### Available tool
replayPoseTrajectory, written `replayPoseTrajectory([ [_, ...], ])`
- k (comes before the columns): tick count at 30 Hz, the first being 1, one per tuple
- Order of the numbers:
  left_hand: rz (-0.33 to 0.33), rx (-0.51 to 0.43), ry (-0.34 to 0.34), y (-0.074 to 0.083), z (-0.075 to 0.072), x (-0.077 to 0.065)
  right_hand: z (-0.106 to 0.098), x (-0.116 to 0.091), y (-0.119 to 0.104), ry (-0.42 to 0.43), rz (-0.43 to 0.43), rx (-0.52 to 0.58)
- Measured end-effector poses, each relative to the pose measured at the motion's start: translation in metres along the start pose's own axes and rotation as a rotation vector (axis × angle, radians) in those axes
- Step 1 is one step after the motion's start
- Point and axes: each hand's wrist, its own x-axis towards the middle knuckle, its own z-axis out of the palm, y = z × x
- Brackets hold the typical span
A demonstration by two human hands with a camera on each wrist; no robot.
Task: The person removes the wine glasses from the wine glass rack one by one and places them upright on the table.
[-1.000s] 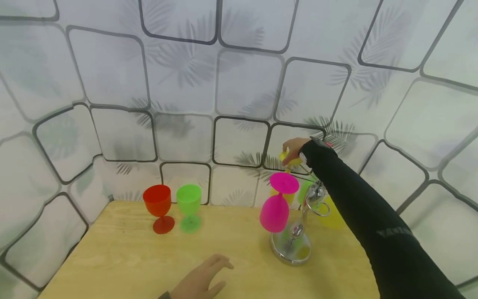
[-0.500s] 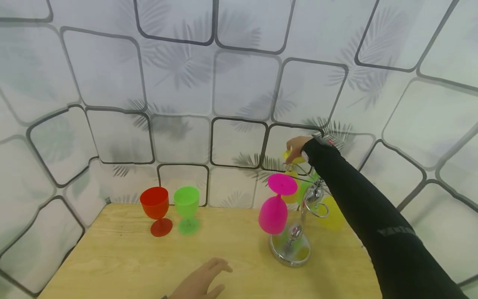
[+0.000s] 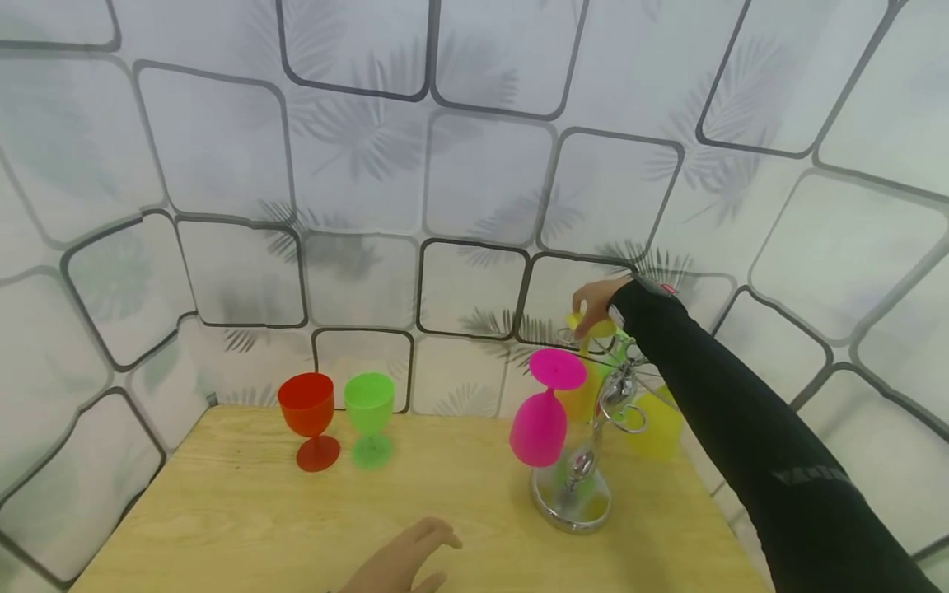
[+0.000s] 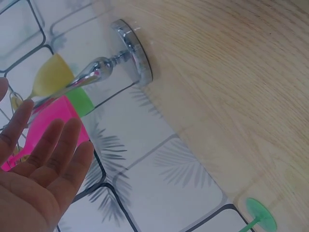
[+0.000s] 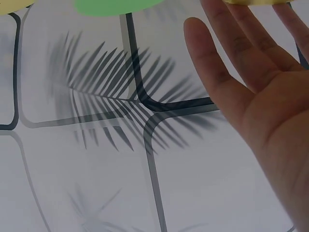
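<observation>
— What's she doing up at the rack (image 3: 593,428)?

— The right hand (image 3: 593,301) is at the top of the chrome stand, on the foot of a yellow goblet (image 3: 582,387) that hangs upside down from one of the arms. From the head view the fingers look curled over that foot; the wrist view shows them fairly straight, so I can't tell if the grip has really closed.

— And the other hand?

— The left hand (image 3: 404,560) lies flat on the desk (image 3: 222,519), fingers relaxed, holding nothing.

— So which step is this?

— Taking a goblet off its hook, I'd say. The pink goblet (image 3: 544,412) hangs close in front, so the next move needs the foot slid clear along the wire without knocking it. The red goblet (image 3: 310,416) and green goblet (image 3: 369,416) stand upright, well apart from it.
</observation>
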Motion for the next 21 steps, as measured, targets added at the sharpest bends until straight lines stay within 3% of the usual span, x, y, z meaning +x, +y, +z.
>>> replayPoseTrajectory([
  [9, 0.029, 0.000, 0.017, 0.000, 0.001, -0.001, 0.001, 0.010, 0.004, -0.052, -0.038, 0.092],
  [15, 0.080, 0.003, 0.061, -0.006, 0.006, -0.003, -0.005, 0.004, -0.014, -0.037, -0.088, 0.010],
  [21, 0.087, -0.020, 0.041, -0.007, 0.003, -0.005, -0.008, 0.006, -0.027, -0.021, -0.126, -0.022],
])
